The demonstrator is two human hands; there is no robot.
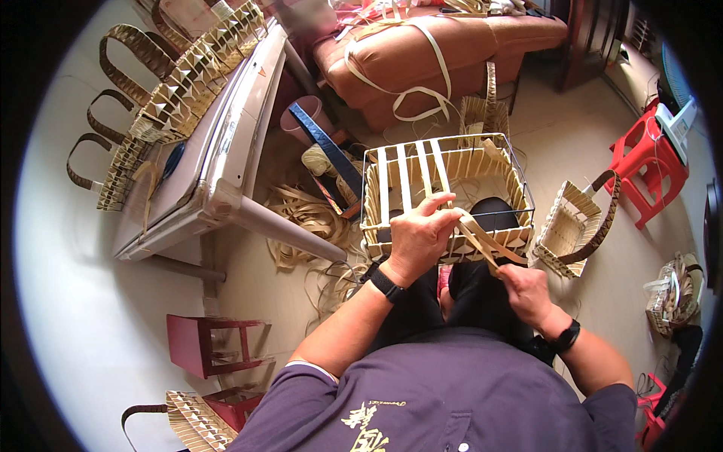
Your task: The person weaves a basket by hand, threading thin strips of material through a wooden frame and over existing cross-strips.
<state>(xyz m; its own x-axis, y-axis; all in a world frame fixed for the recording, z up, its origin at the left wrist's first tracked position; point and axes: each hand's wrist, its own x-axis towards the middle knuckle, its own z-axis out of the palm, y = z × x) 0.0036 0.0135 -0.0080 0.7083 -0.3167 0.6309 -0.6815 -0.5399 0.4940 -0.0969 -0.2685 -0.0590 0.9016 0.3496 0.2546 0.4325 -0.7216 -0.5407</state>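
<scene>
Where the view begins at far left, a row of woven baskets (192,84) with dark arched handles stands along a pale bench (218,139) beside a white wall. Below the bench, near the lower left edge, sits another patterned basket (197,422), with a small dark red stool (188,346) just above it. A loose tangle of flat tan strips (301,226) lies on the floor beside a bench leg. Behind the tangle are a pink bin (309,114) and a box with a blue edge (324,139), which holds a ball of pale cord (315,161). A rust-coloured sofa (467,47) fills the top middle, with pale strips trailing over its front.

At centre, directly in front of the person's dark-trousered legs, is a wire-framed basket (370,226), its woven walls set inside a thin dark frame. Several white strips (403,169) cross its left part from the back rim towards the front. The left hand (423,233), a dark band on its wrist, is at the front rim, thumb and fingers pressed together on a tan strip (478,239). The strip slants down to the right hand (525,294), whose fingers are closed around its lower part.

Just right of the work, a smaller basket (557,226) with a braided handle rests on the floor. Farther right stand a bright red stool (648,169) and, at the edge, a blue fan (678,75).
</scene>
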